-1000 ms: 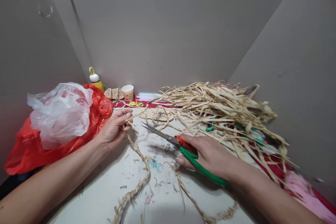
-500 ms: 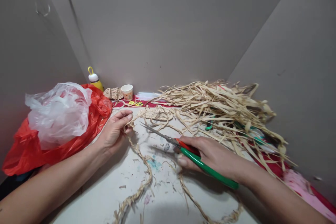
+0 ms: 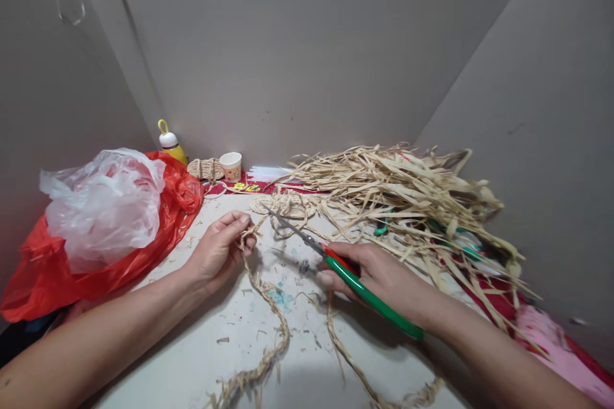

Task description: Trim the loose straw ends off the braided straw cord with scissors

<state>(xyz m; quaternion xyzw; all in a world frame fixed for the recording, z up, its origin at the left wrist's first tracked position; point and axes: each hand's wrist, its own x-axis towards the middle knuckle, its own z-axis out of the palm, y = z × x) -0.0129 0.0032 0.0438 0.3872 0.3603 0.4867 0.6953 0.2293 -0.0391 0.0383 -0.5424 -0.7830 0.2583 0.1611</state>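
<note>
Between its thumb and fingers, my left hand (image 3: 223,246) pinches a braided straw cord (image 3: 271,307), which trails down toward the front of the table. My right hand (image 3: 378,275) grips scissors (image 3: 352,281) with green and red handles. Their blades point up and left, a little right of my left fingers, and look closed or nearly so. Behind the blade tips lies a coiled straw piece (image 3: 288,204). Another stretch of twisted cord (image 3: 348,358) runs from under my right hand toward the near edge.
A big heap of dry straw strips (image 3: 384,179) covers the back right. Red and white plastic bags (image 3: 105,204) bulge at the left. Along the back stand a yellow bottle (image 3: 173,144), a paper cup (image 3: 231,167) and a bound straw bundle (image 3: 205,169). Grey walls enclose the table (image 3: 192,332).
My left hand has shifted slightly right and down, carrying the cord with it. The scissors have moved a little, and their blade tips now sit higher and further right, over the coil's near edge.
</note>
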